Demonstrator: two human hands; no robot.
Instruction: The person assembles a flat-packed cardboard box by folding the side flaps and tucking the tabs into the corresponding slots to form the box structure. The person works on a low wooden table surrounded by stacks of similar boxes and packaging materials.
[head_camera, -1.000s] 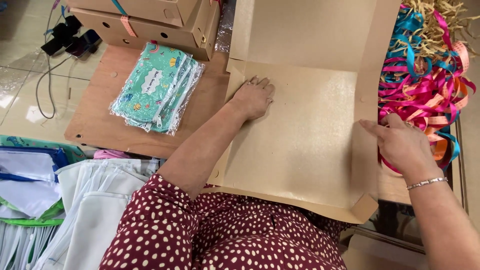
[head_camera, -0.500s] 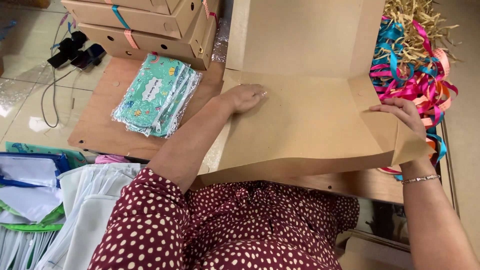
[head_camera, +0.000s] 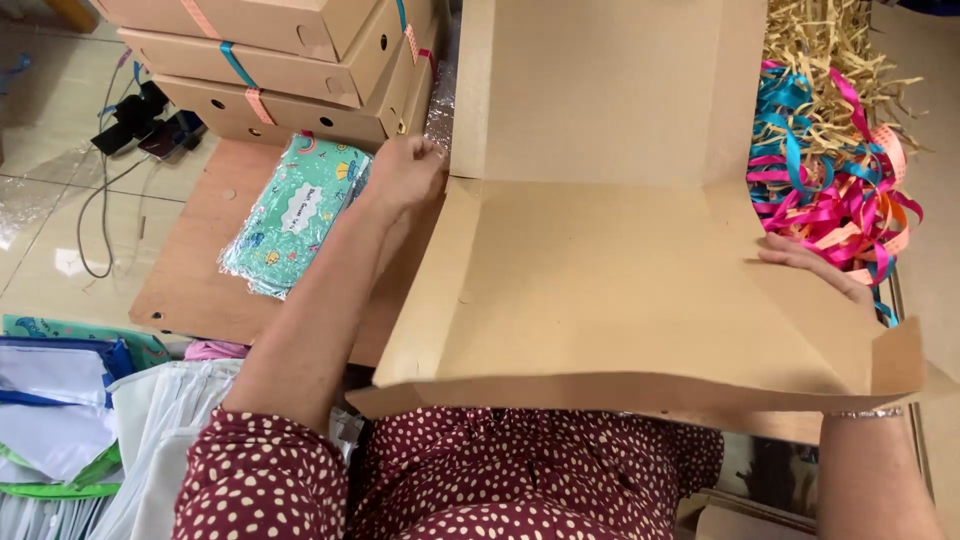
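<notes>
We are holding the flat cardboard box (head_camera: 610, 280) between our hands, its long axis running from one hand to the other. Our right hand (head_camera: 815, 270) is lying spread along its right flap, while our left hand (head_camera: 405, 170) is pinching the far-left corner, just beside the teal packets (head_camera: 295, 215); ribbons (head_camera: 830, 190) are lying beyond our right hand.

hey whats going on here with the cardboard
A person is working a large flat brown cardboard box blank on a wooden table. The right hand rests on the blank's right edge beside a pile of pink, blue and orange ribbons. The left hand is at the blank's upper left corner, next to a stack of teal patterned packets in clear wrap. Finished brown boxes sit stacked behind.
</notes>
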